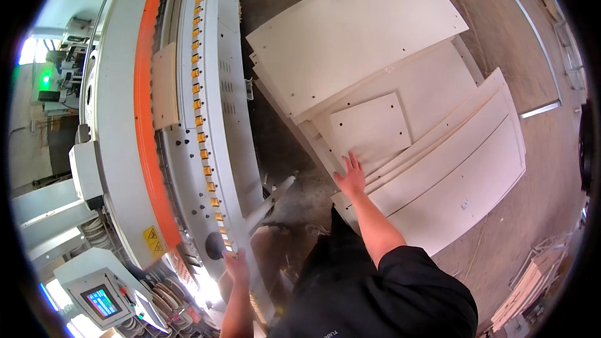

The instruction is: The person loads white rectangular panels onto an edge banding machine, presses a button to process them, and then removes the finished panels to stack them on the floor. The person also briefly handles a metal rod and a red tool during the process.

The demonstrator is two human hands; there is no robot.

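Observation:
My right hand reaches over a stack of pale boards, fingers spread and nothing in them. Just beyond its fingertips lies a small square board with dark holes near its corners. Long narrow boards lie to the right of this hand, and a wide drilled board rests on the far part of the stack. My left hand is at the near end of the machine's roller rail, its fingers laid on the rail's edge. Another pale board sits in the machine beside its orange strip.
The long grey-white machine with an orange strip runs along my left. A control screen stands at the lower left. A metal frame is on the floor at right, and more boards are stacked at the lower right.

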